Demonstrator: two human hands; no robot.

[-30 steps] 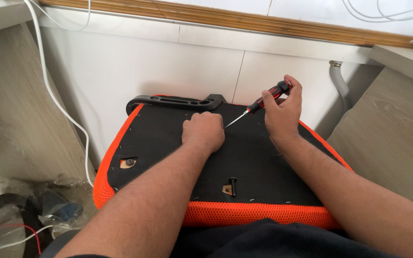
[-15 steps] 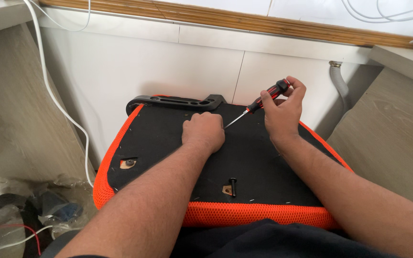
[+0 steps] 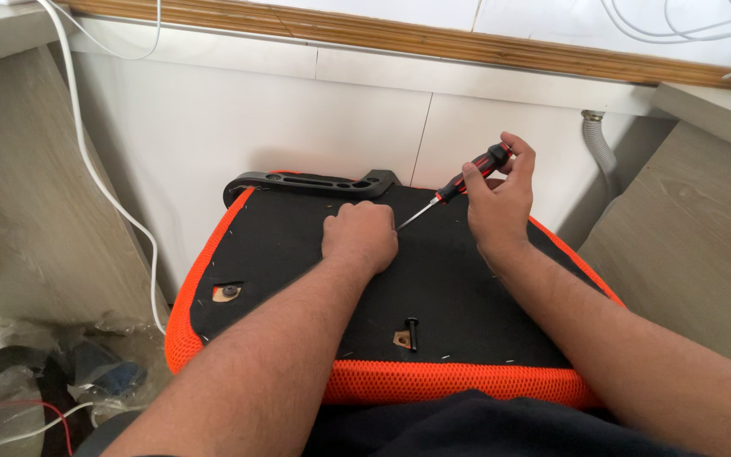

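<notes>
**Screwdriver tip slanting down toward the left fist**

The right hand (image 3: pixel 501 199) is clamping its fingers on the screwdriver (image 3: pixel 465 184), whose shaft is slanting down-left to the left hand (image 3: pixel 360 237), which is resting fisted on the seat underside (image 3: pixel 298 254); whether it grips anything is hidden.

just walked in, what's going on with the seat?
A person has an upturned chair seat, black underside with an orange mesh edge, resting against their lap. The right hand holds a red and black screwdriver, its tip angled down toward the left hand, which is fisted on the seat's underside. A black bolt stands in a hole near the front edge; another hole at the left holds a fitting. A black bracket sits along the seat's far edge.
</notes>
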